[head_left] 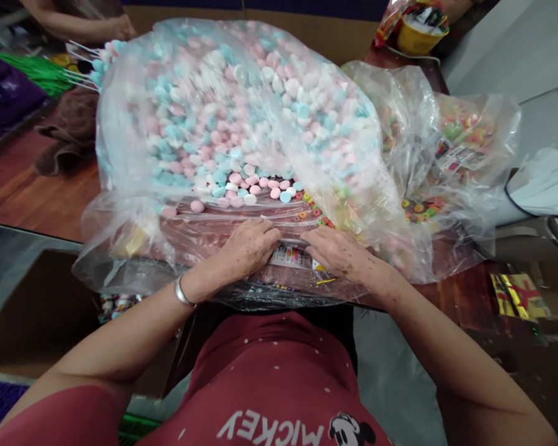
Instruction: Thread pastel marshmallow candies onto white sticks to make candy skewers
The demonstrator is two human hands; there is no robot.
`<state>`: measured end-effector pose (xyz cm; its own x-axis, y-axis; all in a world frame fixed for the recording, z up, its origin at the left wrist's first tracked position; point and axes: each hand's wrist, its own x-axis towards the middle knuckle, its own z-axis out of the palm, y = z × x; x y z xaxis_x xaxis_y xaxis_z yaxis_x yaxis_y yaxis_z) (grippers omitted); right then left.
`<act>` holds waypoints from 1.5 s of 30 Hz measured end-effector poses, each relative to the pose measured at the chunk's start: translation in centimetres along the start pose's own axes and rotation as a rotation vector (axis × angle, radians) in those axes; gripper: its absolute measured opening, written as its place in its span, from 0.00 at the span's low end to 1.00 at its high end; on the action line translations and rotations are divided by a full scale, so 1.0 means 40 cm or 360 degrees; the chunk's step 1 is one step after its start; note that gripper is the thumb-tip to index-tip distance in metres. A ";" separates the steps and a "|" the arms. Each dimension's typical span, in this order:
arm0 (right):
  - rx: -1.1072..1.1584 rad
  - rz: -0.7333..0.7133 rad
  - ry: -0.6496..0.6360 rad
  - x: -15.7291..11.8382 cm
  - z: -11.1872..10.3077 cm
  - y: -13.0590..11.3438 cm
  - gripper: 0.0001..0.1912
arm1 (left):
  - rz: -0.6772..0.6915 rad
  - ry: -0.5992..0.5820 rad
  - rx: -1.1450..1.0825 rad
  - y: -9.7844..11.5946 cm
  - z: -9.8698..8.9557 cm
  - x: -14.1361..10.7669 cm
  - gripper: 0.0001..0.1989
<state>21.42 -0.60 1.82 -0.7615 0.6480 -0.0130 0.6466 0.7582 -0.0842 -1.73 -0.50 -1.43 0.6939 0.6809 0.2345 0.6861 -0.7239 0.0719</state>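
Observation:
A large clear plastic bag [260, 111] full of pink, blue and white round candies lies on the table before me. Its loose front part spreads toward me. My left hand [251, 244] rests on this front plastic, fingers curled into it. Close beside it, my right hand [337, 251] is also on the plastic, fingers bent and pointing inward. A small printed label [287, 254] shows between my hands; whether it lies under or on the plastic I cannot tell. Several loose pink and blue candies [251, 189] and small colourful rings [314, 207] sit just beyond my fingers.
Another clear bag with coloured rings [469, 133] stands at the right. A yellow bowl [421, 34] is at the back right, a brown cloth [69, 130] at the left. An open cardboard box [37, 316] stands below left. Another person's arm [84, 21] reaches in at the top left.

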 end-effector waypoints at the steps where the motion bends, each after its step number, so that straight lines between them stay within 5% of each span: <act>1: -0.0010 -0.0044 0.0016 -0.007 0.003 -0.007 0.06 | 0.0022 -0.0019 0.0027 0.001 -0.002 0.000 0.10; 6: -0.0235 -0.0095 0.0060 -0.039 0.028 -0.046 0.07 | 0.0086 -0.0076 0.0194 0.035 -0.017 -0.018 0.06; 11: -0.0353 -0.0142 0.0122 -0.033 0.045 -0.053 0.15 | 0.0083 -0.0149 0.0149 0.049 -0.028 -0.035 0.21; 17: -0.0412 -0.0075 0.0120 -0.004 0.047 -0.048 0.16 | 0.0130 -0.0073 0.0245 0.017 -0.015 -0.025 0.09; 24: -0.0484 0.0027 0.0090 0.001 0.035 -0.070 0.16 | 0.0003 -0.0037 0.0210 0.024 -0.032 -0.009 0.07; 27: -0.0417 0.0133 0.0083 0.005 0.035 -0.072 0.14 | -0.0041 0.0200 0.0050 0.057 -0.067 -0.036 0.14; 30: -0.0370 0.0190 0.0117 0.003 0.035 -0.074 0.12 | 0.0136 0.0380 -0.0152 0.099 -0.091 -0.091 0.16; 35: -0.0227 0.0366 0.0148 -0.001 0.019 -0.063 0.13 | 0.0295 0.0204 -0.0096 0.150 -0.056 -0.186 0.14; 39: 0.0043 0.0602 0.0136 -0.001 -0.022 -0.027 0.12 | 0.0235 0.0280 0.0037 0.131 -0.030 -0.196 0.13; 45: 0.0183 0.0732 0.0396 -0.038 -0.081 0.033 0.11 | 0.0216 0.0211 -0.0129 0.072 -0.061 -0.126 0.11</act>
<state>23.58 -0.37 4.95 -0.3580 0.9197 0.1612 0.8914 0.3880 -0.2343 -3.80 -6.28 -0.04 0.7401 0.5599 0.3725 0.5649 -0.8181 0.1072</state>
